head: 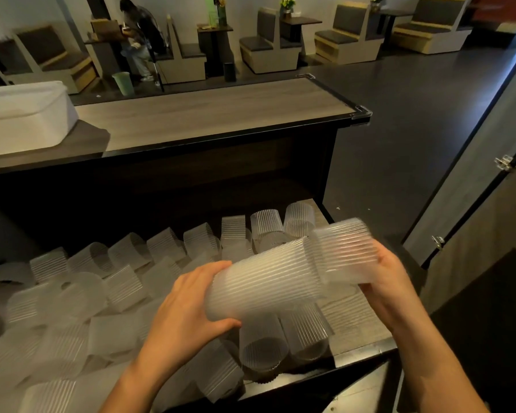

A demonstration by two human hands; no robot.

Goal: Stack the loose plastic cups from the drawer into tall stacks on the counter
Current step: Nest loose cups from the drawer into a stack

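My left hand point(188, 305) grips the closed end of a short stack of ribbed, frosted plastic cups point(262, 281), held on its side above the open drawer point(361, 350). My right hand point(390, 275) holds a single ribbed cup point(346, 248) whose base is partly pushed into the stack's open end. Several loose cups point(125, 281) of the same kind lie on their sides all over the drawer, and two point(280, 341) lie right below the stack. The wooden counter point(209, 114) runs above and behind the drawer.
A white plastic bin point(21, 114) stands on the counter's left end. A grey hinged door panel point(474, 180) stands at the right. Beyond the counter are booth seats, small tables, a green bin point(122, 83) and a seated person point(140, 40).
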